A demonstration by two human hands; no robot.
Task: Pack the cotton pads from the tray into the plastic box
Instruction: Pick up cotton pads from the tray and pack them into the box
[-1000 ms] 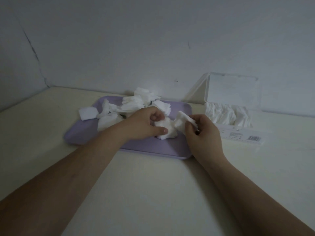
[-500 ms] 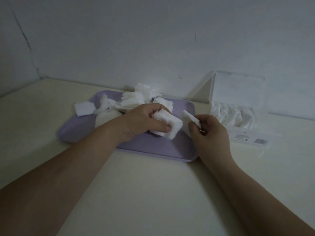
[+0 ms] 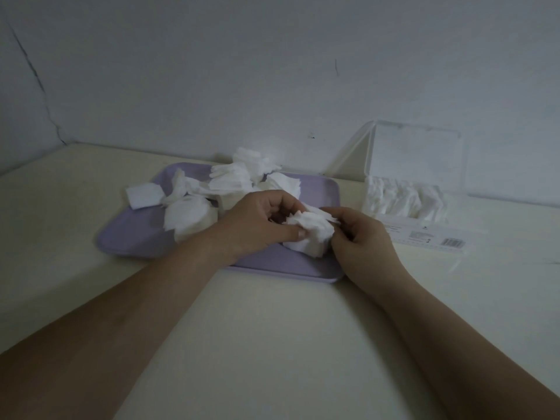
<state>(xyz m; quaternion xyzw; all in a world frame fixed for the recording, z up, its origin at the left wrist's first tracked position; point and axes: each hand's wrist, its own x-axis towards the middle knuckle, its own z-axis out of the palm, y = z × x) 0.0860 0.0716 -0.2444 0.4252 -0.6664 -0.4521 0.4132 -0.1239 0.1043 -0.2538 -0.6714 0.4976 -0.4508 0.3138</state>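
A lilac tray [image 3: 136, 237] lies on the table with several loose white cotton pads [image 3: 230, 180] heaped at its back and left. Over the tray's right half, my left hand [image 3: 257, 225] and my right hand [image 3: 360, 241] meet around one small stack of cotton pads [image 3: 312, 234], each gripping a side. The clear plastic box [image 3: 454, 207] stands to the right of the tray, its lid raised against the wall, with white pads packed inside.
A cream table [image 3: 272, 344] runs to a grey wall close behind the tray and box. One cotton pad [image 3: 144, 195] hangs over the tray's left rim. A barcode label [image 3: 453, 242] shows on the box's front.
My right hand has brought its single pad over to the stack in my left hand; both hands now hold one stack together above the tray.
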